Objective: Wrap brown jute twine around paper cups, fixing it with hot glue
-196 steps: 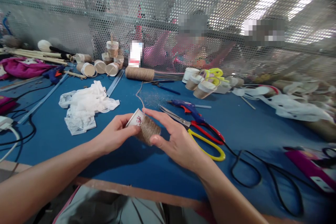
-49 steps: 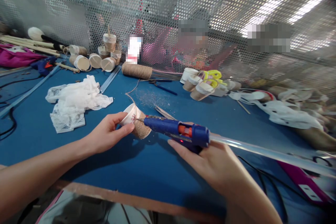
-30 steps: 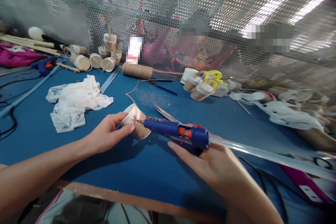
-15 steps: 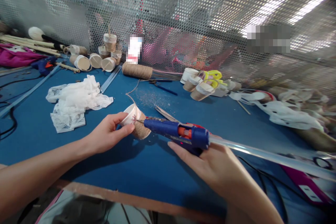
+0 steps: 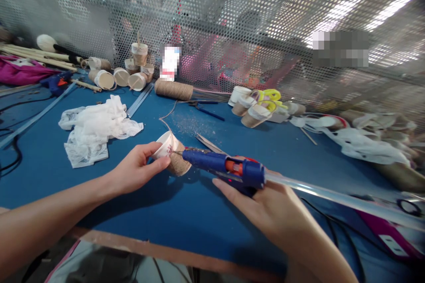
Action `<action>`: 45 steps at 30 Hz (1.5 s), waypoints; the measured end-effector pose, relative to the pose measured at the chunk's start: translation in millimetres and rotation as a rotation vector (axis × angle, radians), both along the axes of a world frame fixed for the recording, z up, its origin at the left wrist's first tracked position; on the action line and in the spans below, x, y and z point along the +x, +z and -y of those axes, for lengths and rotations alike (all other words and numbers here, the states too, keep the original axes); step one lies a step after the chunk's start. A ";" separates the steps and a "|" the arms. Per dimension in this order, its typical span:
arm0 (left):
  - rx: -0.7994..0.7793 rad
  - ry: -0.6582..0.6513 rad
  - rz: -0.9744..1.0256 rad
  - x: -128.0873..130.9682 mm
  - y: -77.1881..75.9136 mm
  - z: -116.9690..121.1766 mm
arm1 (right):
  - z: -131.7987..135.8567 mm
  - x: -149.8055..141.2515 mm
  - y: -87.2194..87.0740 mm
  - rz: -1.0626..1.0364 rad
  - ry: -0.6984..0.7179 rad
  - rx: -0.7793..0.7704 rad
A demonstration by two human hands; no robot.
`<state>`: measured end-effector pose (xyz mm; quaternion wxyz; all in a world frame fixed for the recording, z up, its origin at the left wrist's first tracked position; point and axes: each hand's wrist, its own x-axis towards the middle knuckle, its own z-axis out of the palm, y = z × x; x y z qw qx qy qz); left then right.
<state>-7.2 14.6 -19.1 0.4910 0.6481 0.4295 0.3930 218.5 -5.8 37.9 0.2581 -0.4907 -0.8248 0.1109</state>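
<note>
In the head view, your left hand point(image 5: 142, 161) grasps the paper cup point(image 5: 176, 163) at its white rim, fingers and thumb pinching it just left of the frame's centre. The cup is tilted, its lower part wrapped in twine point(image 5: 168, 120), which trails up to the spool point(image 5: 173, 90) at upper centre. Your right hand point(image 5: 268, 205), right of centre, grips the blue glue gun point(image 5: 207, 159), its nozzle at the wrapping's edge; contact is unclear. Scissors point(image 5: 208, 142) lie partly hidden behind it.
</note>
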 end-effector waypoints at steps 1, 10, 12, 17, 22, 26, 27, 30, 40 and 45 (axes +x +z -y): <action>-0.006 0.000 -0.010 0.0 -0.1 0.1 | -0.1 0.5 -0.3 0.008 -0.009 0.011; -0.029 -0.029 -0.001 0.7 2.1 0.2 | -1.4 2.4 0.0 0.027 -0.025 0.011; -0.042 -0.027 0.005 0.6 1.3 0.5 | -2.2 3.3 0.2 0.048 -0.042 0.009; -0.027 -0.037 0.022 -0.4 -2.4 1.5 | -4.1 5.0 2.2 0.074 -0.080 -0.013; -0.008 -0.045 0.030 -0.6 -2.8 1.5 | -6.1 4.7 5.7 0.062 -0.072 0.002; -0.007 -0.054 0.041 -0.4 -3.0 1.0 | -5.0 5.5 6.2 0.070 -0.050 -0.016; -0.008 -0.057 0.043 -0.3 -3.1 1.0 | -4.4 5.9 5.8 0.068 -0.046 -0.018; -0.012 -0.053 0.038 -0.2 -2.9 1.3 | -3.0 7.3 3.9 0.069 -0.056 -0.033; -0.015 -0.061 0.052 -1.2 -3.5 1.5 | -5.5 8.4 7.7 0.084 -0.016 -0.006; 0.021 -0.069 0.046 -1.0 -2.7 2.4 | -7.1 9.0 8.4 0.135 -0.040 0.027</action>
